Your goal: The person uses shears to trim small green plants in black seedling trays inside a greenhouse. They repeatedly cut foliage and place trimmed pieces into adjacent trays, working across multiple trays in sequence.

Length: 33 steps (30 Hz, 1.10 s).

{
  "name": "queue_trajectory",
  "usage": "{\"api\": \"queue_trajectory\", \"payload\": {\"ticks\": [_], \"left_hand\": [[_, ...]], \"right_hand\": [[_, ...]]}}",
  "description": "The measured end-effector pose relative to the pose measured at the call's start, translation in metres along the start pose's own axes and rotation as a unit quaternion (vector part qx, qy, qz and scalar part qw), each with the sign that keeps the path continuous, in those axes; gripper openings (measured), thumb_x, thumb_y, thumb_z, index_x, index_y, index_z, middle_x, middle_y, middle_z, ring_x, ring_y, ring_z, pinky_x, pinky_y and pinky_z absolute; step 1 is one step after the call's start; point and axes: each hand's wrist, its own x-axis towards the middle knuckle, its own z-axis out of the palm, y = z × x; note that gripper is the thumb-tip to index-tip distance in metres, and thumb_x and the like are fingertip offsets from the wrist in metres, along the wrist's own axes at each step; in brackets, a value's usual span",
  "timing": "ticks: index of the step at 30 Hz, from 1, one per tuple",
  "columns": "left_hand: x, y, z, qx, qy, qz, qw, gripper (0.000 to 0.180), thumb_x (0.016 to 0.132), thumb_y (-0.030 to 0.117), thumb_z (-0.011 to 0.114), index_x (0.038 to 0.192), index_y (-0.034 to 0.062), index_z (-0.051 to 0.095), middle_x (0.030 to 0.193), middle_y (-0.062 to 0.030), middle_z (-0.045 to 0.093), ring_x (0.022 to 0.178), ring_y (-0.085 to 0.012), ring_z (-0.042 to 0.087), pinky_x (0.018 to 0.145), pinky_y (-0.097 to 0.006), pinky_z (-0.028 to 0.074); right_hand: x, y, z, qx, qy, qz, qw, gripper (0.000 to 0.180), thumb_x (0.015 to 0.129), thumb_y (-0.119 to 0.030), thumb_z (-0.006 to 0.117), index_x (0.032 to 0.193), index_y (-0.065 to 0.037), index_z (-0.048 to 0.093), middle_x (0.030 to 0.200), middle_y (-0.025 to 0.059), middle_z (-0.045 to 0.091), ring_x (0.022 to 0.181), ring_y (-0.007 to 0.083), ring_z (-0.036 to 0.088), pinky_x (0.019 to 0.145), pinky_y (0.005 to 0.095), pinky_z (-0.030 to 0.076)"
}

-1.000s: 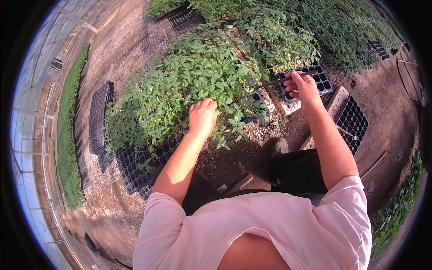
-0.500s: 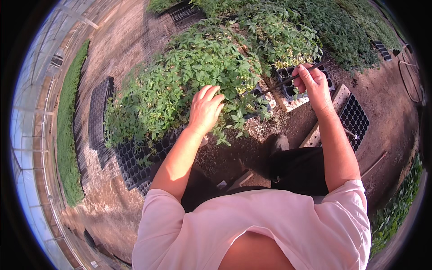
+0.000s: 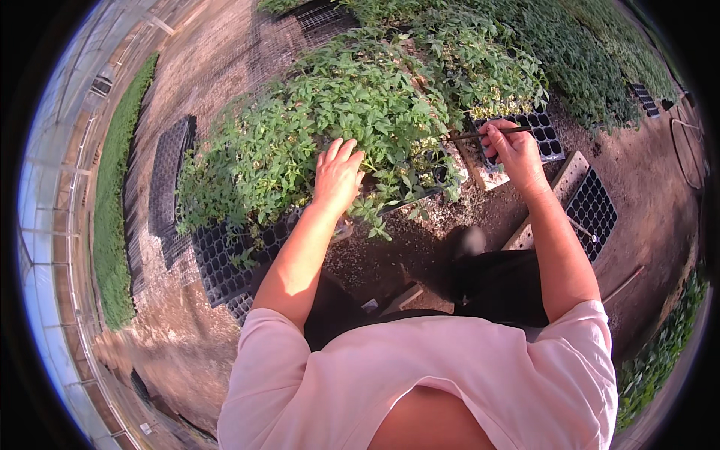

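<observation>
Leafy green seedlings [image 3: 360,105] crowd the black cell trays in front of me. At their near edge my left hand [image 3: 337,176] touches the foliage, fingers stretched out and a little apart; its thumb is partly hidden. My right hand [image 3: 516,156] is closed around a thin dark stick [image 3: 472,136], pinched between thumb and fingers. The stick lies nearly level, and its left end reaches the leaves at the right side of the seedlings. Just beyond this hand sits a black cell tray [image 3: 551,136] with bare cells along its right part and small yellowish plants behind.
Black cell trays [image 3: 219,262] lie left of my left forearm, with another stack [image 3: 169,172] farther left. A pale perforated board [image 3: 570,174] and a black tray [image 3: 592,206] rest on the ground at right. Denser seedlings [image 3: 577,67] fill the far right.
My right hand has moved slightly left and down, and the stick has swung from slanted to nearly level. My left hand has shifted slightly left, its fingers still stretched out.
</observation>
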Motion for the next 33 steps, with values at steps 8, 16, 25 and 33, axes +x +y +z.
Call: {"api": "queue_trajectory", "payload": {"ticks": [8,16,25,33], "left_hand": [[-0.002,-0.001,0.001,-0.037,0.004,0.044,0.998,0.008,0.074,0.013,0.061,0.079,0.0071,0.061,0.09,-0.0045,0.06,0.099,-0.0229,0.051,0.091,-0.039,0.037],[-0.002,0.004,0.001,-0.041,0.05,0.063,0.996,0.008,0.073,0.011,0.064,0.078,0.005,0.06,0.108,-0.0062,0.056,0.107,-0.0258,0.049,0.092,-0.04,0.039],[0.001,0.018,0.001,-0.073,-0.058,0.053,0.994,0.047,0.079,0.018,0.062,0.123,0.0139,0.045,0.11,-0.0117,0.055,0.108,-0.0282,0.049,0.095,-0.04,0.037],[-0.014,0.015,0.007,-0.085,-0.052,0.13,0.987,0.018,0.074,0.013,0.062,0.091,0.0124,0.067,0.089,-0.0026,0.055,0.093,-0.0212,0.05,0.091,-0.038,0.036]], "right_hand": [[-0.002,-0.009,0.025,0.103,-0.116,-0.055,0.986,0.022,0.09,-0.021,0.053,0.095,0.0,0.06,0.076,0.0007,0.058,0.062,0.006,0.053,0.056,0.0199,0.043],[0.012,-0.004,0.034,0.023,-0.012,-0.033,0.999,0.018,0.09,-0.017,0.052,0.1,-0.004,0.06,0.079,0.0005,0.06,0.065,0.0048,0.051,0.057,0.0198,0.043],[0.011,-0.021,0.029,-0.005,0.016,-0.087,0.996,0.015,0.089,-0.015,0.053,0.095,-0.002,0.059,0.072,0.0036,0.061,0.062,0.0085,0.056,0.059,0.0235,0.046],[0.007,-0.042,0.057,-0.249,-0.09,-0.271,0.925,0.015,0.086,-0.021,0.054,0.087,-0.006,0.056,0.072,0.0136,0.06,0.067,0.0317,0.059,0.062,0.038,0.047]]}}
